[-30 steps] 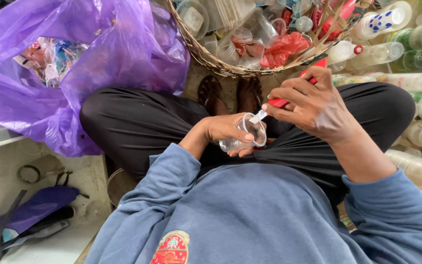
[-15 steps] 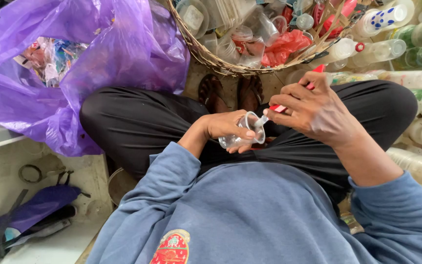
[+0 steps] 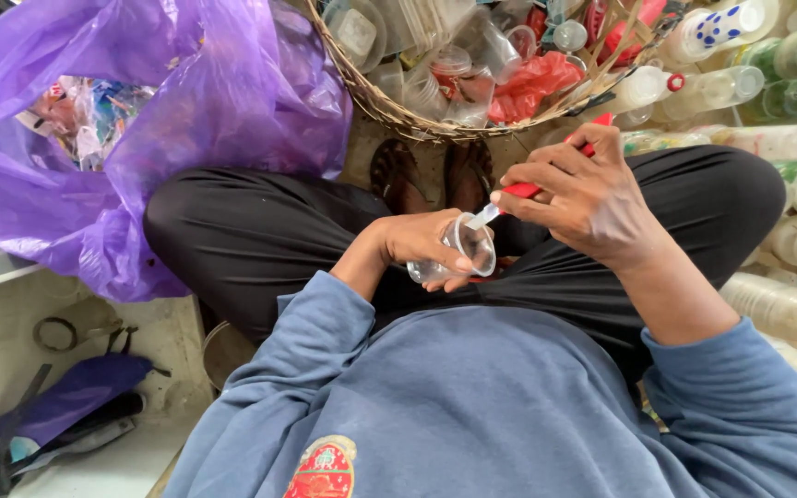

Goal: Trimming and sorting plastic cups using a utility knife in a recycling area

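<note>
My left hand [image 3: 417,244] grips a small clear plastic cup [image 3: 458,254] over my lap, its mouth turned toward my right hand. My right hand [image 3: 583,198] holds a red-handled knife [image 3: 532,189]; the blade tip rests at the cup's rim. I sit with knees spread in black trousers and a blue sweatshirt. My sandalled feet [image 3: 431,175] show just beyond the cup.
A woven basket [image 3: 389,106] full of clear cups and plastic scraps stands ahead. A large purple plastic bag [image 3: 186,120] with wrappers inside lies at the left. Several plastic bottles [image 3: 777,138] pile up at the right. A purple strapped bag [image 3: 66,397] lies lower left.
My right hand has shifted slightly, bringing the knife blade onto the cup's rim. The left hand has turned the cup a little.
</note>
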